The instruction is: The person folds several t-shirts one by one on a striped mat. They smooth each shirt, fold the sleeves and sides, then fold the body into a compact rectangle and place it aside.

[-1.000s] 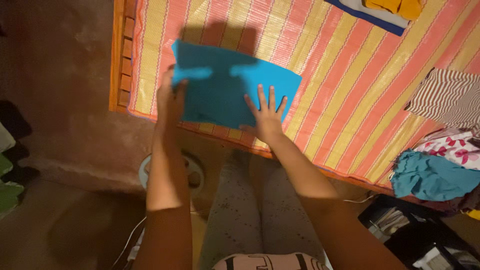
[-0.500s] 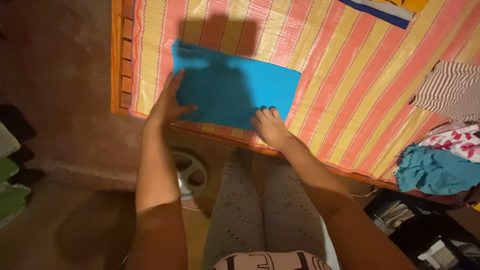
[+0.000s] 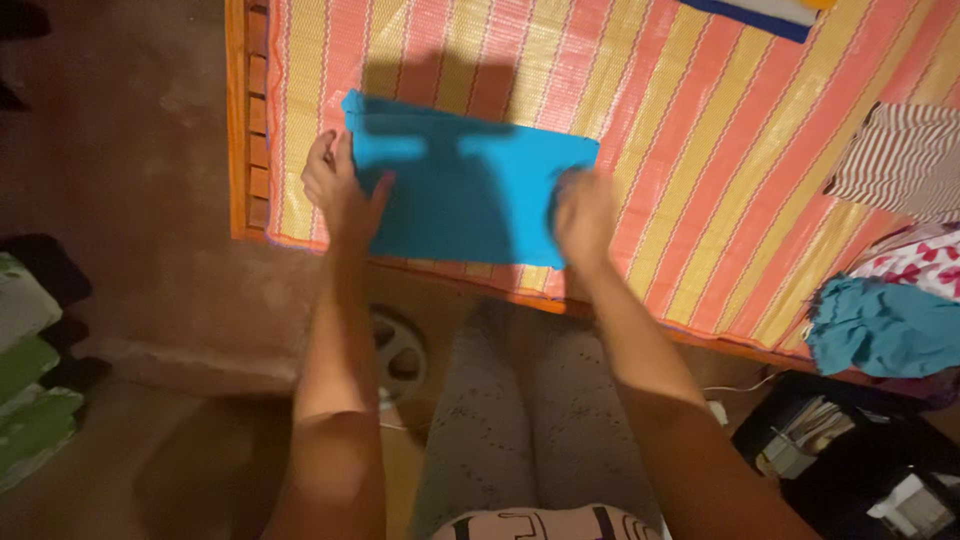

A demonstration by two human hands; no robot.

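A folded blue cloth (image 3: 465,195) lies flat near the front left corner of a mat with pink and yellow stripes (image 3: 680,150). My left hand (image 3: 338,190) is at the cloth's left edge, thumb on top and fingers curled around the edge. At the cloth's right edge, my right hand (image 3: 585,215) is blurred, its fingers closed on the fabric. Shadows of my arms and head fall across the cloth. My legs in pale patterned trousers (image 3: 530,400) stand against the bed's front edge.
The mat covers an orange wooden bed frame (image 3: 245,130). At the right lie a red-and-white striped cloth (image 3: 900,160), a floral cloth (image 3: 920,265) and a crumpled teal cloth (image 3: 880,330). A small fan (image 3: 398,352) sits on the floor. Green items (image 3: 30,400) lie far left, a dark box (image 3: 850,460) lower right.
My left hand moved from flat on the cloth to gripping its left edge. My right hand slid from the near edge to the right edge and closed on it.
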